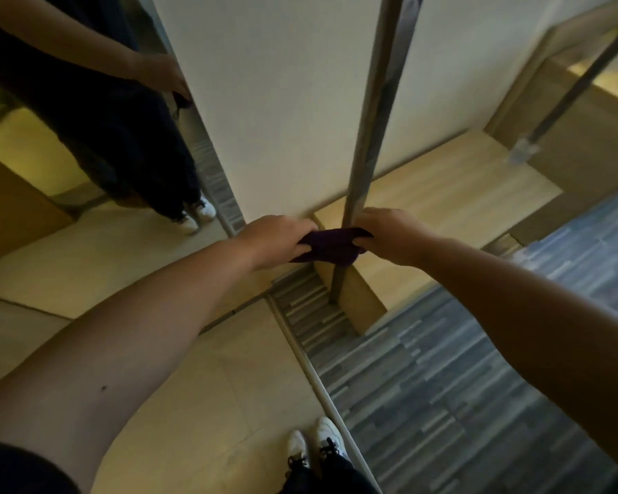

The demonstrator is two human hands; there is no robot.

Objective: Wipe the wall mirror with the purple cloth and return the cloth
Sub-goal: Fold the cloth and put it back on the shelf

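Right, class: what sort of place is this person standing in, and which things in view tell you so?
Probably an indoor hallway or entrance area, perhaps in a home or hotel. A tall wall mirror reflects the person, pale floor tiles meet striped grey flooring, and a low wooden ledge runs along the wall.

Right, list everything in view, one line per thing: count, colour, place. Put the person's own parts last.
purple cloth: one, dark purple, held between both hands, centre.
wall mirror: one, far left, reflecting the person in dark clothes.
metal pole: one, grey, upright behind the cloth.
wooden platform: one, light wood, right of centre.
wall: one, cream, top centre.
tiled floor: beige, lower left.
striped flooring: grey, lower right.
shoes: two, white, bottom centre.
left hand: one, gripping the cloth's left end.
right hand: one, gripping its right end.
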